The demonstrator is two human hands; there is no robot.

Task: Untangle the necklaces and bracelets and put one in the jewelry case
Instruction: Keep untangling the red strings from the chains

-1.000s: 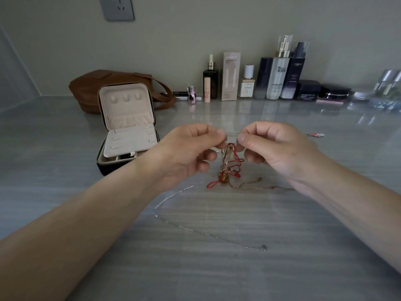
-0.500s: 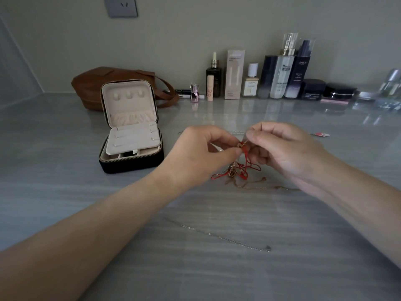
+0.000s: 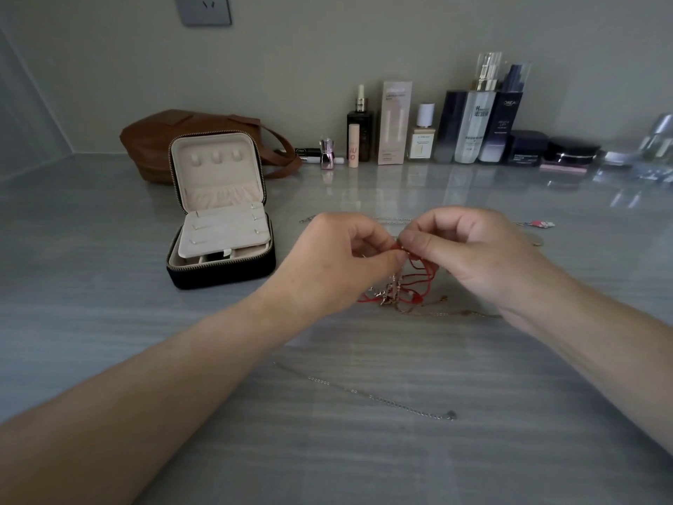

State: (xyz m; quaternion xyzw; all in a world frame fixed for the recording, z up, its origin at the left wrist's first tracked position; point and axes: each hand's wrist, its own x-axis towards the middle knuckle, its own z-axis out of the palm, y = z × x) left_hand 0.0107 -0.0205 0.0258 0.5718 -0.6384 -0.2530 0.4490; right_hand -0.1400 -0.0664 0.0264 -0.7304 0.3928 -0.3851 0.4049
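A: Grey tabletop (image 3: 109,322), dim light. Nearest me, a silver chain (image 3: 382,398) lies loose, apart from the knot.
B: Hands?
A: Left hand (image 3: 338,260) and right hand (image 3: 469,249) meet mid-table, each pinching the red cord (image 3: 415,271) at its top. The tangle hangs below, with a gold chain (image 3: 437,314) caught in it and trailing on the surface.
B: Progress?
A: Early, I judge. One chain looks free, the knot isn't undone, and I see nothing in the jewelry case (image 3: 222,220), open at far left.
B: Room?
A: Only tabletop between hands and case. Bag (image 3: 164,140) and bottles (image 3: 473,129) line the back wall, well apart.
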